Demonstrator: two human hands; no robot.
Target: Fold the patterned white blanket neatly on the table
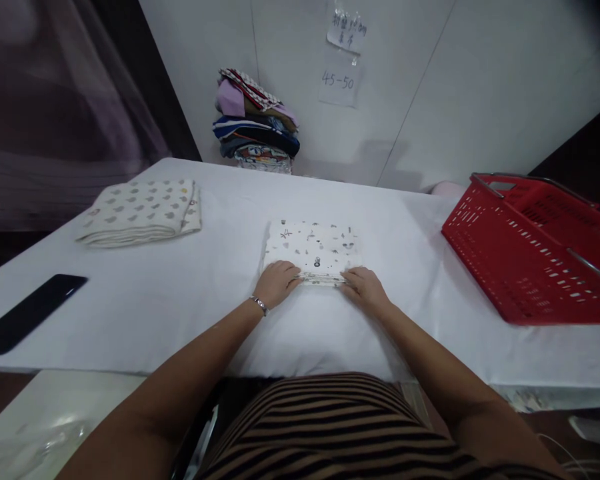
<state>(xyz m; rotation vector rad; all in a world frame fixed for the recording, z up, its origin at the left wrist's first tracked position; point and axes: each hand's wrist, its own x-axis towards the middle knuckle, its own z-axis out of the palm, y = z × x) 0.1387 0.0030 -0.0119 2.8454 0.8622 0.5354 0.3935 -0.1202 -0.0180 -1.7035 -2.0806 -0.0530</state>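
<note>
In front of me on the white-covered table lies a folded white cloth (313, 245) with small dark printed figures. Its layered near edge faces me. My left hand (279, 281) grips the near left corner, fingers closed over the layers, with a metal bracelet on the wrist. At the near right corner, my right hand (365, 287) pinches the same edge. The undersides of both hands and the thumbs are partly hidden.
Left on the table (220, 313) are a folded cloth with grey prints (145, 208) and a dark flat slab (33, 313). A red plastic basket (525, 257) stands at the right. Stacked folded fabrics (257, 127) rise behind the far edge, by a wall with paper signs (338, 81).
</note>
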